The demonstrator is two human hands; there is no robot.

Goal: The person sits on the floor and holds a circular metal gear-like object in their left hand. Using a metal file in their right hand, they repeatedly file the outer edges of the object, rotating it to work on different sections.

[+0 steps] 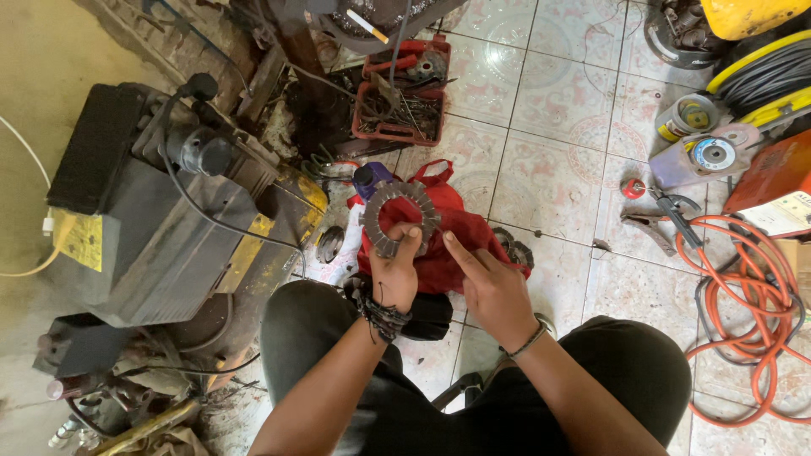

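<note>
My left hand (395, 274) grips the ring (400, 218) at its near edge, held up flat-on; my right hand (492, 285), probably empty, fingers extended, lies just beside it on the red cloth (460, 245).

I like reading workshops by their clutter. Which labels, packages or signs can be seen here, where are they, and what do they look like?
Yellow label: rectangular, on the dark machine at left.
Orange-red box: far right, with a pale printed panel.
Round tin: upper right, yellow and green printed wrap.
Red bag: on the floor under both hands, plain cloth.
</note>
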